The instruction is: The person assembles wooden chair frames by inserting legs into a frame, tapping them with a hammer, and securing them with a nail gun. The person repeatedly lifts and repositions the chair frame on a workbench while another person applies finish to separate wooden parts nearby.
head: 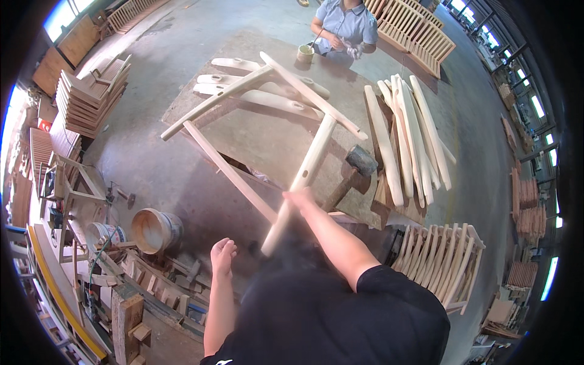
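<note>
A four-sided frame of pale wooden poles point(315, 140) rests partly on the worktable point(255, 130), one corner reaching out over the near edge towards my body. My right hand point(300, 199) grips its right-hand pole near that corner. Apart from the frame, my left hand point(222, 255) is raised at the lower left, its fingers curled with nothing visible in them. A dark-headed mallet point(361, 160) lies on the table to the right of my right hand. Beneath the far side of the frame lie several slotted wooden pieces point(273, 98).
Several shaped wooden legs point(404, 137) are piled at the table's right end. Beyond the table, a person point(344, 27) works by a small pot point(305, 54) with a stick in it. A bucket point(155, 230) and scrap wood point(169, 292) lie left; slatted wooden pieces point(438, 264) stand right.
</note>
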A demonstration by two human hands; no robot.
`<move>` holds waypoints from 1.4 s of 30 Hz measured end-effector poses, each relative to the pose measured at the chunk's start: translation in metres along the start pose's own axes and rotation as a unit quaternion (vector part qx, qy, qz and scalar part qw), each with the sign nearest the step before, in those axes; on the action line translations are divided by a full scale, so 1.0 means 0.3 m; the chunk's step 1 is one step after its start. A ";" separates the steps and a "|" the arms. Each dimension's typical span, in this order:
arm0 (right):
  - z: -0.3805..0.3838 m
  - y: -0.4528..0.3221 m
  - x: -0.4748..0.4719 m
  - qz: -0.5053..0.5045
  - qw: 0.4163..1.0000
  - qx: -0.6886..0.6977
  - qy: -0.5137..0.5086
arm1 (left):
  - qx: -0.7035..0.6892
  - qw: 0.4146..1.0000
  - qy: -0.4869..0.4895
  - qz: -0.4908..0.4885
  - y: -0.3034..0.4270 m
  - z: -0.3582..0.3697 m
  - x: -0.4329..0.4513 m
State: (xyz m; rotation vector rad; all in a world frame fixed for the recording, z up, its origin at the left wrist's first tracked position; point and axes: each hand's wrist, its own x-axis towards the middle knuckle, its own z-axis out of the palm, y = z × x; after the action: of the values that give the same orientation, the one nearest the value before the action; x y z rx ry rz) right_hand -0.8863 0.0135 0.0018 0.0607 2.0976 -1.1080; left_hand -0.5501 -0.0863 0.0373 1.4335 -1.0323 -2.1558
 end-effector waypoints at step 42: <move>-0.602 -0.714 0.823 -0.082 0.943 -0.229 -0.229 | -0.149 0.952 0.258 -0.068 0.241 0.476 0.260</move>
State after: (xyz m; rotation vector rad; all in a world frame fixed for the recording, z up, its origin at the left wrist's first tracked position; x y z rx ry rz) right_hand -1.2488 -0.0594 0.0555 -0.5523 1.8967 -0.6163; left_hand -0.7190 -0.1309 0.0720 1.8093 -0.4114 -1.7667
